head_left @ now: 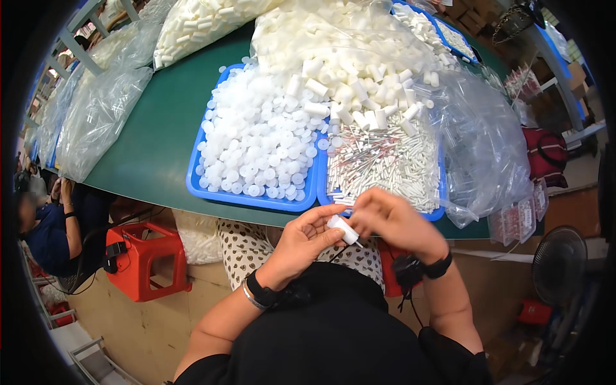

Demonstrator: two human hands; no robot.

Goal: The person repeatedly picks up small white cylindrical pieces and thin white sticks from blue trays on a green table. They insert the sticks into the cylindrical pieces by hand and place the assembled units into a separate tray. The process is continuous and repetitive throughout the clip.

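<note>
Between the fingers and thumb of my left hand (296, 244) is a small white cylinder (344, 230), tilted, with a thin stub at its lower right end. My right hand (401, 221) hovers just right of it, fingers bent and smeared by motion; whether they hold anything is unclear. Ahead, translucent white discs (256, 138) fill a blue tray (251, 201). Beside it, a second blue tray (442, 192) carries small white rods (401, 170) and thin reddish and dark sticks (369, 151). Larger white cylinders (346, 86) spill from a plastic bag over this tray's far side.
Crumpled clear plastic (481, 147) lies right of the trays on the green table (138, 154). Another bag of white cylinders (202, 25) sits at the back left. A red stool (147, 260) and a co-worker (51, 221) are at left; a fan (560, 264) stands at right.
</note>
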